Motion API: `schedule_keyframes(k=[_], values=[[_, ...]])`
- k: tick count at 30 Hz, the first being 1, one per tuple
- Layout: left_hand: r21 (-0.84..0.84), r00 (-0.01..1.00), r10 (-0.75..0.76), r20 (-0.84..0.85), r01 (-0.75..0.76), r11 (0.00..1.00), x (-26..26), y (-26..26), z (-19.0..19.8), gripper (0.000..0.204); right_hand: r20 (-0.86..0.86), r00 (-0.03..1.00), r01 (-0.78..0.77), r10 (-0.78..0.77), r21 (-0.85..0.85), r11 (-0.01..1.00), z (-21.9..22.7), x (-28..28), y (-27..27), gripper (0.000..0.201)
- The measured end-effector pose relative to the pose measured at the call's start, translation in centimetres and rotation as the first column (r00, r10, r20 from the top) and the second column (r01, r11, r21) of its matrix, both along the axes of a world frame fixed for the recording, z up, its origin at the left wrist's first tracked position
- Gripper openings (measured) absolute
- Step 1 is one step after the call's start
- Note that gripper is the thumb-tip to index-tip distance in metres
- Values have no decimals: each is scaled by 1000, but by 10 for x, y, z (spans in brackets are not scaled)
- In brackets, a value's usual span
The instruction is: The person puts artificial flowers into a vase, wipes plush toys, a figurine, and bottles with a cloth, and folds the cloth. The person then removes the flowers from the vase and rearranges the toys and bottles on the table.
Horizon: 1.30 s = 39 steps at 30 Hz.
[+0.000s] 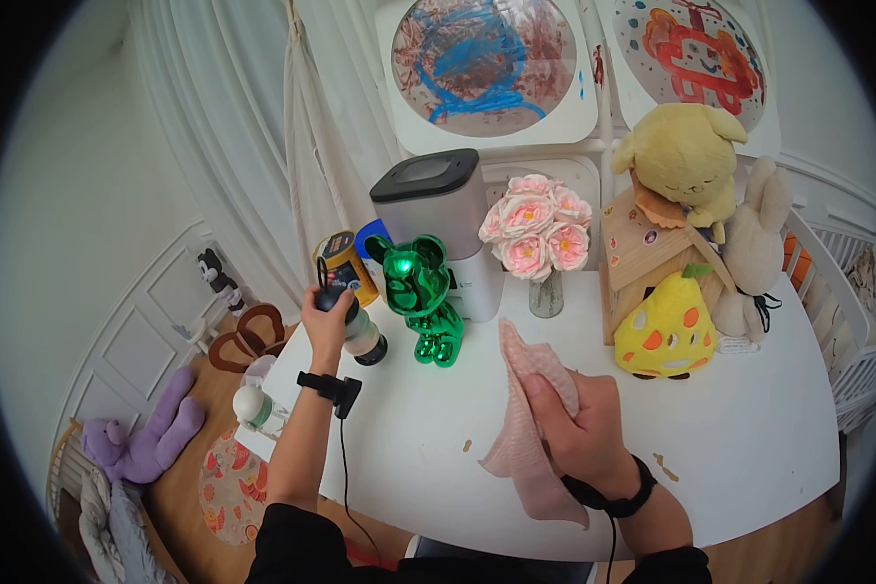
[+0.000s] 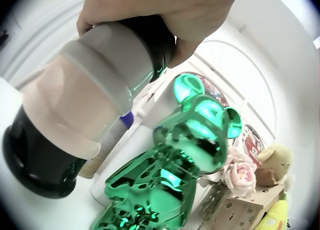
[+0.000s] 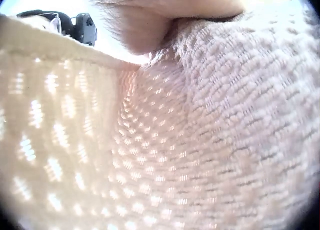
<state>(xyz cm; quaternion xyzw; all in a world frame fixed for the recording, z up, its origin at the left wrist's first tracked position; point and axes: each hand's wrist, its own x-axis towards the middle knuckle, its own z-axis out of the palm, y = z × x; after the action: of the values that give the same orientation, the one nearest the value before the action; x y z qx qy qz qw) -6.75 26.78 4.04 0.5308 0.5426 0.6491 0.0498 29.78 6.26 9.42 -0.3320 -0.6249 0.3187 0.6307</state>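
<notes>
My left hand (image 1: 326, 326) grips the dark top of a bottle (image 1: 363, 339) with a pale middle and black base; in the left wrist view the bottle (image 2: 70, 100) is tilted under the fingers. Just right of it a shiny green bear figure (image 1: 426, 302) stands on the white table (image 1: 409, 487). My right hand (image 1: 589, 433) pinches a pink textured cloth (image 1: 526, 448) that hangs down over the table's front part. In the right wrist view the cloth (image 3: 225, 115) fills most of the picture, partly hiding the hand.
Behind the bear stands a grey and white appliance (image 1: 438, 214), with a yellow-black can (image 1: 348, 263) to its left. Pink flowers (image 1: 535, 229) in a glass vase (image 1: 546, 297) stand right of it. Farther right are a wooden house (image 1: 642, 248), plush toys and a yellow pear toy (image 1: 664, 336).
</notes>
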Motion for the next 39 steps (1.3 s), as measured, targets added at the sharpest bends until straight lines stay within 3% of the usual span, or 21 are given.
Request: schedule_keyframes(k=[2,4,6,10,14,16,17,19,20,23,30,34,39], values=[[31,999,-10,-34,11,999,-2,18,-13,39,71,996,50,-49,1,999,0,9,1,27],[-57,999,43,-31,-44,997,-4,33,-19,39,52,997,61,-60,-15,998,3,15,4,26],[-50,1000,-28,10,28,998,-7,43,-23,40,37,997,64,-63,-36,997,5,19,5,25],[-40,1000,-16,-20,15,999,-7,55,-30,43,36,994,105,-104,-39,994,10,24,8,21],[-159,996,-75,45,81,984,-13,55,-31,43,51,990,134,-131,-53,990,7,23,15,18],[-203,944,-214,252,268,942,-23,55,-31,43,74,989,132,-127,-64,989,2,23,18,18],[-202,944,-205,259,261,944,-29,57,-33,43,91,988,135,-128,-75,988,0,22,20,18],[-130,847,-335,413,419,898,-39,57,-39,45,94,989,123,-114,-88,989,-2,18,23,18],[-133,849,-323,419,409,903,-44,57,-42,45,91,990,118,-109,-101,988,-3,15,25,18],[-204,912,-301,278,362,910,-32,45,-31,57,94,992,93,-80,-140,986,-12,6,29,18],[-291,966,-232,118,257,922,-32,47,-26,66,180,984,40,-9,-173,984,-24,-7,32,18],[-302,966,-252,61,258,918,-39,52,-31,68,182,983,30,2,-173,984,-24,-10,31,19],[-308,916,-385,116,401,862,-49,55,-28,66,208,978,23,14,-176,984,-21,-9,26,19]])
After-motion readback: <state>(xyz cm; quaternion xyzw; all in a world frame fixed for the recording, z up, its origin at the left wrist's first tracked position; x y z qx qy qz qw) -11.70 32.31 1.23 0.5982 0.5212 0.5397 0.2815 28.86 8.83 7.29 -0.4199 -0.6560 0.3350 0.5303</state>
